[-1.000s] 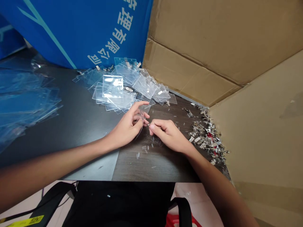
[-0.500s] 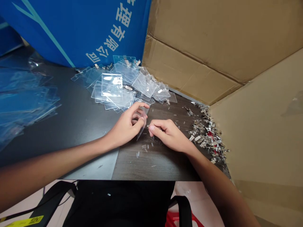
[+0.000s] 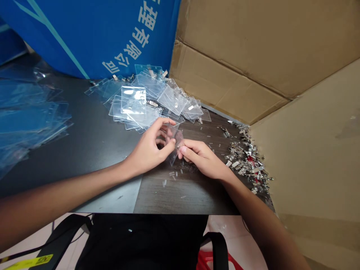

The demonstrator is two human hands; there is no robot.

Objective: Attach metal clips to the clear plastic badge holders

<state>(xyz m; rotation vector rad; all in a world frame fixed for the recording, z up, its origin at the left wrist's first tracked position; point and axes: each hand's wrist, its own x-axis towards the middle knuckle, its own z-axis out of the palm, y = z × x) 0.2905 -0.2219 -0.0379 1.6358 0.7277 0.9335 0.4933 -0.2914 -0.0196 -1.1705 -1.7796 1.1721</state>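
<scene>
My left hand (image 3: 149, 148) holds a small clear plastic badge holder (image 3: 174, 140) upright by its edge, with the fingers curled around it. My right hand (image 3: 201, 159) comes in from the right, its thumb and forefinger pinching a small metal clip (image 3: 179, 147) against the holder. Behind my hands lies a loose heap of clear badge holders (image 3: 135, 107), some fitted with metal clips. Short transparent plastic strips (image 3: 173, 174) are scattered on the dark wood tabletop (image 3: 185, 197) just below my hands.
A heap of metal badge clips (image 3: 247, 161) with some red bits lies against a cardboard sheet (image 3: 303, 150) on the right. Blue-tinted plastic holders (image 3: 30, 112) are stacked at the left, below a blue printed banner (image 3: 92, 33). A black bag (image 3: 140, 240) sits below the table edge.
My hands have drawn closer together. The holder has turned and now meets the metal clip in my right hand's fingers.
</scene>
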